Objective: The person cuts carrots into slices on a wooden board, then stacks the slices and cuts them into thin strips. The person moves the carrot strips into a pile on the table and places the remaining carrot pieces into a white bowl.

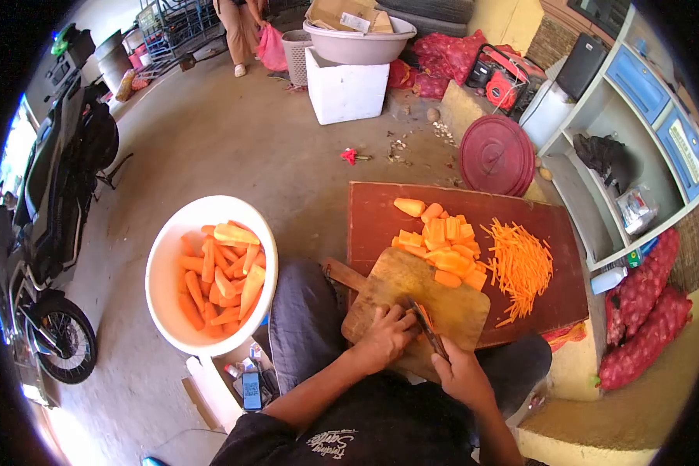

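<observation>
The person's right hand (462,373) is closed around the brown handle of a slim knife with a dark, narrow blade (425,321), and nothing else shows in its grip. Across from it, the bare left hand (392,338) lies palm down with the fingers bent and drawn together, their tips just beside the blade; whatever they press on is hidden under them, so I cannot tell if they have hold of anything. The relation that counts here, as I judge it, is a close one: a thin bright-orange strip of carrot (429,317) lies along the blade on the side away from the left fingers, its long axis running much the same way as the knife, slanting forward and to the left. The steel thus appears to stand between strip and fingertips, and the left fingertips look nearer to the strip than the right hand does. All this is on a worn, yellow-brown wooden cutting board (396,272) with a stubby handle, tilted over the near edge of a low red-brown wooden table (380,210). Beyond the board on the table sit a heap of thick peeled orange carrot chunks (446,241) and, to the right, a loose pile of fine orange carrot sticks (520,268). Left of the knee stands a round white plastic basin (155,268) of long peeled carrots (225,272); farther off, a dark-red round plastic lid (497,155) leans past the table.
</observation>
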Tool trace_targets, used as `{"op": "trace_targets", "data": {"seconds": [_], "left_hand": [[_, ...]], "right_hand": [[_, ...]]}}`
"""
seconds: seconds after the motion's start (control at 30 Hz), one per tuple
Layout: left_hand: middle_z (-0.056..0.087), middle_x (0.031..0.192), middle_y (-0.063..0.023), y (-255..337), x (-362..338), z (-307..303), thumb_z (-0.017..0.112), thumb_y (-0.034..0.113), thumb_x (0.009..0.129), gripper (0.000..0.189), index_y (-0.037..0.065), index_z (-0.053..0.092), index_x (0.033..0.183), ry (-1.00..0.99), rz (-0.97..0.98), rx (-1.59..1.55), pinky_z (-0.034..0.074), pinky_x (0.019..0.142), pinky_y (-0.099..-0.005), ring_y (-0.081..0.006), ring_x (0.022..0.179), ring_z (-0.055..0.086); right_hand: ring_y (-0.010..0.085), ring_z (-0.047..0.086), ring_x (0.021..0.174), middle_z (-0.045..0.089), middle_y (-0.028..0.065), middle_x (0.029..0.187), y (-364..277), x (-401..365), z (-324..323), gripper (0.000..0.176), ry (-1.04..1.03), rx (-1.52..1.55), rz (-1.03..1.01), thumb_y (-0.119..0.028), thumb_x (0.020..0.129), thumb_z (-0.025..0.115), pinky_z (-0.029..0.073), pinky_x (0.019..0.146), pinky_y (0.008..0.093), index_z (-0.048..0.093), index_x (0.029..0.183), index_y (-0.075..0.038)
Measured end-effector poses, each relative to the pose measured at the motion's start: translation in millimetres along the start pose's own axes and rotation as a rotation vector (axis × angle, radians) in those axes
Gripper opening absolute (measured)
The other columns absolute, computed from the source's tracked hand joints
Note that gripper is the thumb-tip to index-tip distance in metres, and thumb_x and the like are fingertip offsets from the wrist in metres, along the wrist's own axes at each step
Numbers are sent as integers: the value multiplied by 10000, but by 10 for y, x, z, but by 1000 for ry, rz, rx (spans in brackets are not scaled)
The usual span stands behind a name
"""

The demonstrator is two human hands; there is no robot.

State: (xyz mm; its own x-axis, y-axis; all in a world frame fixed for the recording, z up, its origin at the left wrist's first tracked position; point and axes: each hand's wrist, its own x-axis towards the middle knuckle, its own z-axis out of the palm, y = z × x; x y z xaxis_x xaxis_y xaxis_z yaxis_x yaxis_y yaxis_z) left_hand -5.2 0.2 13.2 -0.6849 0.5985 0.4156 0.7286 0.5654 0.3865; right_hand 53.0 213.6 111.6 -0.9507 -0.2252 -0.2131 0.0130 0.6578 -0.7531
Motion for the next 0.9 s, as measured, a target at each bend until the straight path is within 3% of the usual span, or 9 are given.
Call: {"op": "trace_targets", "data": {"seconds": [0.13,0.23,0.33,0.43,0.53,0.63,0.73,0.83,0.9], "left_hand": [[626,1217,-80,25,2,-34,673,146,877,281,81,800,1119,20,11,-55,425,962,-459,-301,1127,558],[628,1238,-97,8,-1,16,671,132,866,289,74,798,1118,58,27,-34,429,984,-462,-310,1130,565],[635,1235,-106,-18,-38,56,676,132,847,283,69,797,1096,129,45,-32,432,987,-454,-318,1119,568],[639,1225,-112,-18,-17,70,682,132,831,280,61,794,1077,83,29,-87,436,992,-452,-325,1108,569],[638,1187,-111,-16,-9,59,691,129,826,264,59,792,1059,75,26,-73,438,987,-451,-321,1102,573],[638,1153,-116,6,16,-26,694,126,823,257,42,789,1046,78,20,-96,445,998,-447,-315,1095,581],[649,1160,-130,6,-29,-25,692,116,819,256,28,786,1041,86,-8,-113,452,1014,-446,-318,1102,590],[659,1175,-144,-1,-7,32,685,99,816,256,15,782,1038,112,9,-111,459,1019,-445,-326,1113,598],[665,1189,-154,-19,-13,63,681,87,814,254,2,778,1033,111,15,-124,463,1020,-444,-331,1119,600]], "right_hand": [[439,738,946,699,278,978,81,212,152,378,49,-93,-41,-147,1054,597,561,865,456,593,1386,34],[534,702,1083,719,344,1120,35,218,91,402,30,21,-77,-204,1068,612,555,933,555,591,1395,29],[540,692,1102,715,348,1137,-129,-8,-61,399,-57,41,79,-219,1072,610,549,933,558,590,1381,34],[441,692,857,669,273,942,129,41,199,358,82,-42,-91,-142,1060,610,542,800,468,598,1370,36],[394,676,812,654,249,913,81,285,191,327,49,-48,-94,-128,1059,608,538,787,449,604,1343,36],[424,683,848,660,259,933,-21,188,63,303,7,77,-55,-134,1065,600,541,805,449,597,1314,39],[528,700,1016,704,324,1031,-203,14,-17,314,-41,98,64,-222,1086,594,547,882,539,605,1270,32],[343,684,830,653,244,925,49,178,173,287,51,-10,-64,-130,1067,592,541,800,423,602,1294,45],[339,687,828,656,240,925,106,287,222,298,75,-10,-89,-127,1066,592,542,800,424,604,1310,44]]}}
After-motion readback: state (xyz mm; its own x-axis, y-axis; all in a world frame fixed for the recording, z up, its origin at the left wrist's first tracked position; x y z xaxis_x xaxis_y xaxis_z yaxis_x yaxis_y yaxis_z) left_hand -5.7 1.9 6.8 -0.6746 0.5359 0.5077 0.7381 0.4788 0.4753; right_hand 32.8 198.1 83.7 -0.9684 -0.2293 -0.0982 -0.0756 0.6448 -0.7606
